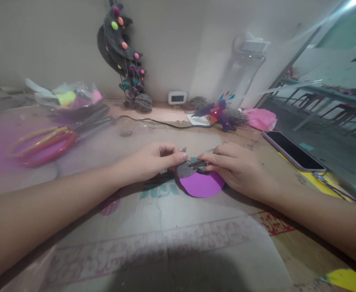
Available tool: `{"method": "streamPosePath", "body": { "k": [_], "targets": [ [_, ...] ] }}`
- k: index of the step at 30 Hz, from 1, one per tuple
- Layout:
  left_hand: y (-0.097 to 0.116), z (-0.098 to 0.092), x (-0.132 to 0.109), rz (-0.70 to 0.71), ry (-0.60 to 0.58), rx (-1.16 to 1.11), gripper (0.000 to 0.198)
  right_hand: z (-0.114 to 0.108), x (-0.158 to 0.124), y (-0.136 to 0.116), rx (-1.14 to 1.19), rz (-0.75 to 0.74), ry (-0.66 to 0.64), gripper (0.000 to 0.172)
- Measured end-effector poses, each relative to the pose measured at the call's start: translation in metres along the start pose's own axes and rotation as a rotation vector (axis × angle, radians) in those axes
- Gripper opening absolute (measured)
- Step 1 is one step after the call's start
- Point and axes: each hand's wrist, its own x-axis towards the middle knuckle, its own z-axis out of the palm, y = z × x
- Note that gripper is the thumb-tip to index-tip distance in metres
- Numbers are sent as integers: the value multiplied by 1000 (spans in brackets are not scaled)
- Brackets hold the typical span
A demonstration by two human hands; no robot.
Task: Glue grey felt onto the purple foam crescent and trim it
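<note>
Head view: left hand [149, 160] and right hand [235, 166] apparently pinch grey felt [185, 169] at purple disc [200, 184] edge.

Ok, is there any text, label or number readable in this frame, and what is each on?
Nothing reads clearly.
Teal letters on the printed sheet: blurred, partly hidden behind the left hand and purple disc.
Red print on the same sheet: too blurred.
Clock display: digits too small.
Phone: screen dark, no text.
</note>
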Motion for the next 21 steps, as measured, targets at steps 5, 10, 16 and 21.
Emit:
{"method": "streamPosePath", "body": {
  "k": [5,10,16,21],
  "targets": [
    [0,0,-1,0,2,4,41,-1,0,0,-21,-9,-2,25],
    [1,1,-1,-14,15,-13,41,-5,0,0,36,9,5,28],
    [1,1,-1,-1,10,9,42,-4,0,-1,40,-25,17,26],
    [0,0,0,2,-15,20,41,-2,0,-2,37,-35,25,26]
  ]
}}
